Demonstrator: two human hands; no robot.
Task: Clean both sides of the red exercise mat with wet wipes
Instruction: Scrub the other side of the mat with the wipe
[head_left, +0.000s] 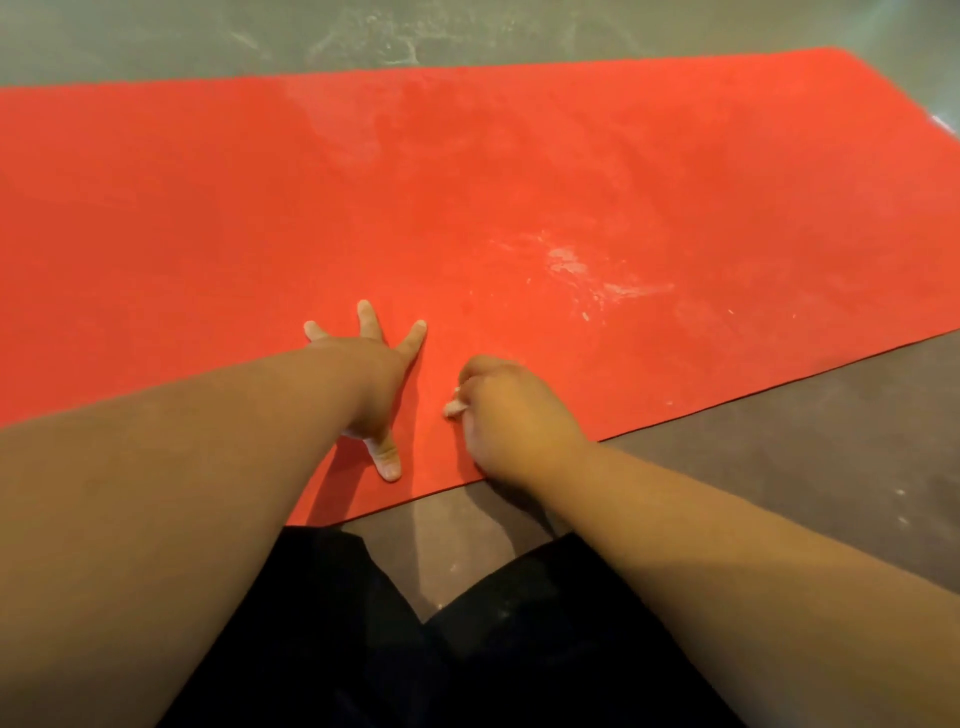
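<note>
Black-trousered knees (415, 649) sit closest to us on the grey-brown concrete floor (779, 441), just short of the near long edge of the thin red exercise mat (208, 208), which lies flat across the floor. Our left hand (371, 384) rests on the mat near that edge, fingers straight and splayed wide, holding nothing and pinning the sheet. Just beside it, our right hand (511, 410) is curled tight around a small crumpled white wet wipe (453, 409), of which only a scrap shows past the fingers. We judge this to be mid-wipe on the first face. To do it well, we should press down firmly with the splayed palm so the mat cannot creep, open the wipe to a fresh flat face, and work in overlapping strokes toward the chalky white smears (571, 265) right of centre, which look stubborn. The far edge also shows pale haze, so we must reach there too.
</note>
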